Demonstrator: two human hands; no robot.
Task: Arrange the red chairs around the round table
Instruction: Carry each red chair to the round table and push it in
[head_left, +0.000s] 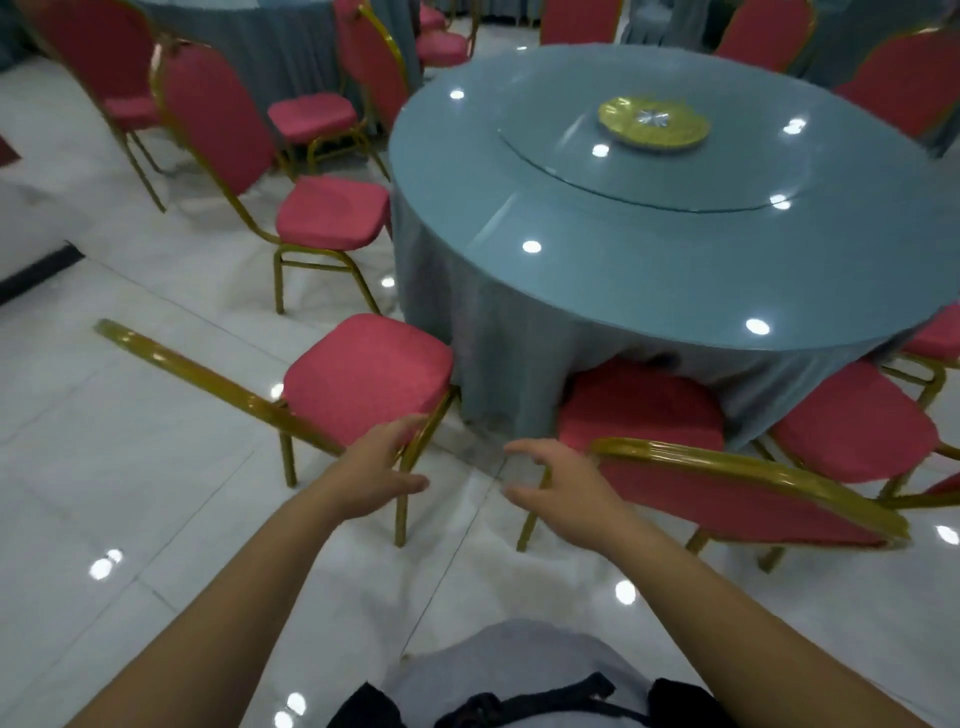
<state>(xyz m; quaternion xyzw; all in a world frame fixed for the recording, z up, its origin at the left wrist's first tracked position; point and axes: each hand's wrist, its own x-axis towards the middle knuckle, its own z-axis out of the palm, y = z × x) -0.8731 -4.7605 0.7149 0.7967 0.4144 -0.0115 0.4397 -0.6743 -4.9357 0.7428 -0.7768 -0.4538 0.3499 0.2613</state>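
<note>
currently the left hand (376, 462) is held released by a red chair (363, 379). the right hand (556, 483) is spread, nothing grasped, beside a second chair (727, 493).

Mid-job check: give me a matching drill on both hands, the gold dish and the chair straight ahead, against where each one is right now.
1 gold dish
2 middle chair
3 left hand
4 right hand

A open, beside a gold backrest rim
B seat front under the tablecloth
C on the glass turntable
D open, at the seat corner of the left chair

Pairs: 1-C, 2-B, 3-D, 4-A
</note>
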